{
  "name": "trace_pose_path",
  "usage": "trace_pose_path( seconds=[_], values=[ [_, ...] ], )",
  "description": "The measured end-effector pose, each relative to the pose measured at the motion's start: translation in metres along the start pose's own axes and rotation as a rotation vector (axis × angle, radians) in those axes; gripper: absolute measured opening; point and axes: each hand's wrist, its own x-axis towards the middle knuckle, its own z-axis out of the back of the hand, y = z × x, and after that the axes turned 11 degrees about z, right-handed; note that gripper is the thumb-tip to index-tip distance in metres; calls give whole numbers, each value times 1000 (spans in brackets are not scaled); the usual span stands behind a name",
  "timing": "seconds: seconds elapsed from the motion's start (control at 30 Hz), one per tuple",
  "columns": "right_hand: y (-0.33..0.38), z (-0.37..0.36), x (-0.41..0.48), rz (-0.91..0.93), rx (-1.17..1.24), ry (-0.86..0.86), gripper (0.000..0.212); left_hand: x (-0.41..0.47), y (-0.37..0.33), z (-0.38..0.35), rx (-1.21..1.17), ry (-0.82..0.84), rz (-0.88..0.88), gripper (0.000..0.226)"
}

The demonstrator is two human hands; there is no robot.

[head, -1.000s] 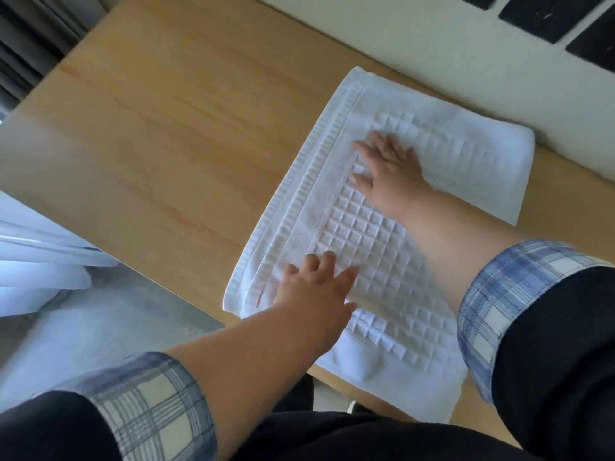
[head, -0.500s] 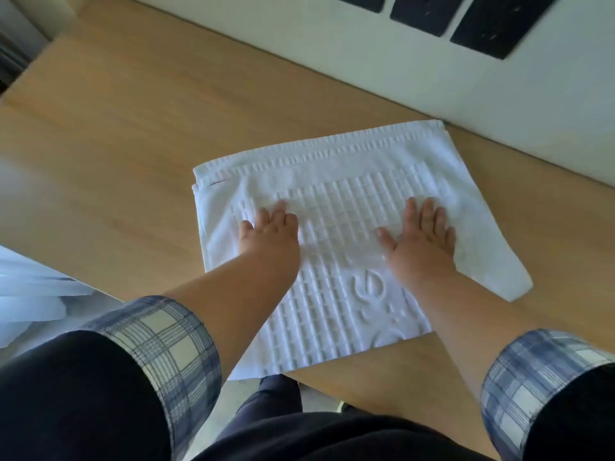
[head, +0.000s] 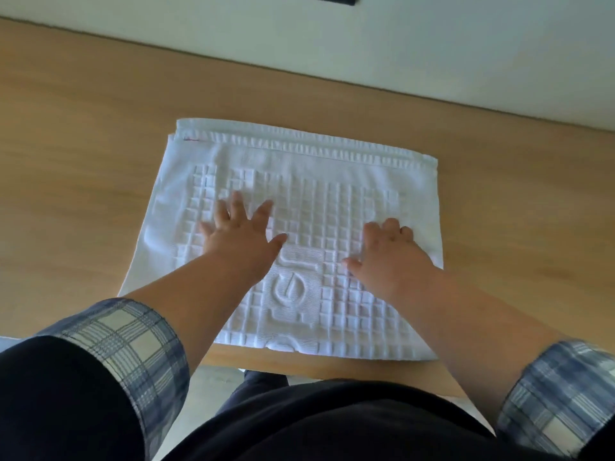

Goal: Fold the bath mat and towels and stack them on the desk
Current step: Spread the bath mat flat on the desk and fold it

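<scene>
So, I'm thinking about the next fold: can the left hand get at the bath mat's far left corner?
Probably yes. The left hand lies flat on the bath mat, and only bare mat lies between it and that far left corner; nothing blocks it.

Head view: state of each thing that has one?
bath mat: folded, flat on the desk, embossed side up
left hand: fingers spread, pressing flat on the mat's left half
right hand: palm down, pressing on the mat's right half
desk: bears the mat near its front edge
sleeve cuffs: turned back, forearms bare
</scene>
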Motion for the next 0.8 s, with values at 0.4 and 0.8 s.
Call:
trace_pose_path(
  seconds=[0.4, 0.8],
  values=[
    [-59, 67, 104, 4, 509, -391, 50, 101, -43, 96, -11, -214, -35, 65],
    [-56, 60, 91, -197, 520, -507, 15, 115, 19, 102, -312, -318, -4, 7]
  ],
)
